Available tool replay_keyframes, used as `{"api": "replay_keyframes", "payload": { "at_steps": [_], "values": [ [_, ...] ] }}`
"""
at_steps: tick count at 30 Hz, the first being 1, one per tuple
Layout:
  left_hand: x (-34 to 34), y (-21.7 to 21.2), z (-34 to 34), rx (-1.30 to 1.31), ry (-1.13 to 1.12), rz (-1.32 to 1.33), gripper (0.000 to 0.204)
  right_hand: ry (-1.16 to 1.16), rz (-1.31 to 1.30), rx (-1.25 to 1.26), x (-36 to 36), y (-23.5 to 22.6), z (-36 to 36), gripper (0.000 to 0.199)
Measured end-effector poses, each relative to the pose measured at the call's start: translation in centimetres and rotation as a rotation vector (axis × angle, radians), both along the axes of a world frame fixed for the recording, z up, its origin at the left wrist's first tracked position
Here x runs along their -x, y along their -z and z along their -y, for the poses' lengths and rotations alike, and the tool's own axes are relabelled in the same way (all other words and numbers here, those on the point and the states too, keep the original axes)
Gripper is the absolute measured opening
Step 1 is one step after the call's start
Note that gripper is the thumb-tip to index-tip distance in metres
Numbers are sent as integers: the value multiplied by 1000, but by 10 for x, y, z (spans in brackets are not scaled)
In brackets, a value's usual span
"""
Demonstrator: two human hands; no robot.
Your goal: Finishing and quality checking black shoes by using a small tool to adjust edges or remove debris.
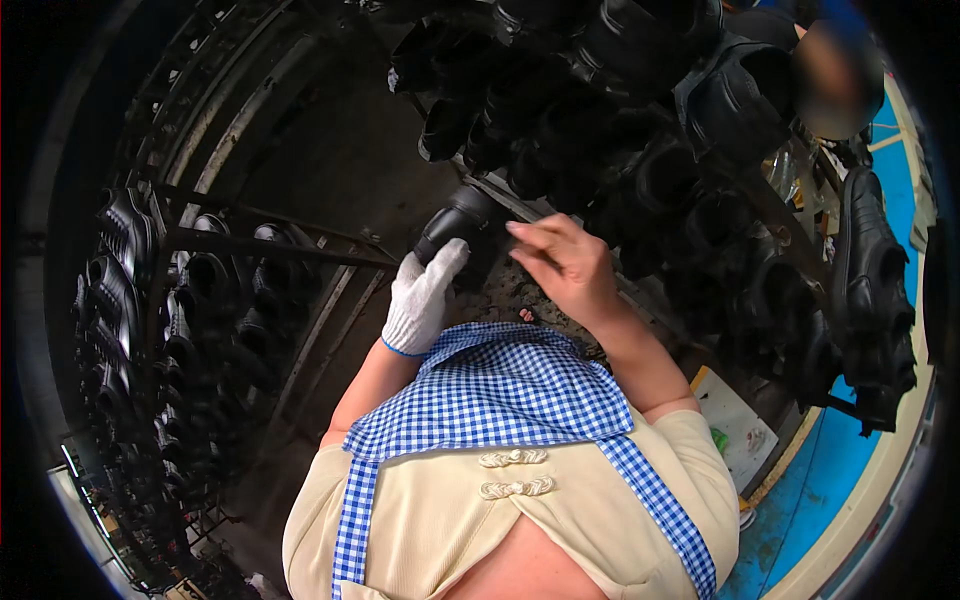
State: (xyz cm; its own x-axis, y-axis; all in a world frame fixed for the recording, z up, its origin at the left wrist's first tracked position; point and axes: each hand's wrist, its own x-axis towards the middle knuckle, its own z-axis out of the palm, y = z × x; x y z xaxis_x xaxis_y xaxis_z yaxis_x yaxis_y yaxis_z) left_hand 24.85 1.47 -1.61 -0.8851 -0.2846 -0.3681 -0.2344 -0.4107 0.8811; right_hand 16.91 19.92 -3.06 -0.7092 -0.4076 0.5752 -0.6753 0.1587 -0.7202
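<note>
My left hand (418, 302), in a white knit glove with a blue-edged cuff, grips a black shoe (462, 218) in front of my waist. The thumb lies along the near side of the shoe; the other fingers are mostly hidden behind it. Just to the right is my bare right hand (572, 268), its fingers half bent toward the shoe. A gap shows between its thumb side and the fingertips, and I make out nothing between them. The lower part of the shoe fades into the dark background.
Rows of black shoes (640, 190) crowd a rack at the front right. More black shoes (120, 290) hang on metal racks (270, 245) at the left. A blue surface with a pale rim (830, 480) curves along the right. A person's blurred head (838, 80) appears at far right.
</note>
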Motion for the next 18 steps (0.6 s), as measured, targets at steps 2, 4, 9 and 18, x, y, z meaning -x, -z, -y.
{"api": "replay_keyframes", "payload": {
  "at_steps": [2,4,9,18],
  "values": [
    [-13,-6,7,160,25,195,43,-20,-104,-69,1,-14,15,38],
    [-15,-19,8,227,17,218,46,-49,-422,-239,5,-19,26,39],
    [-30,-12,18,507,37,133,41,-142,-784,-470,5,-37,39,20],
    [-53,-8,39,493,-42,92,44,-30,-569,-736,-13,-45,76,23]
  ]
}}
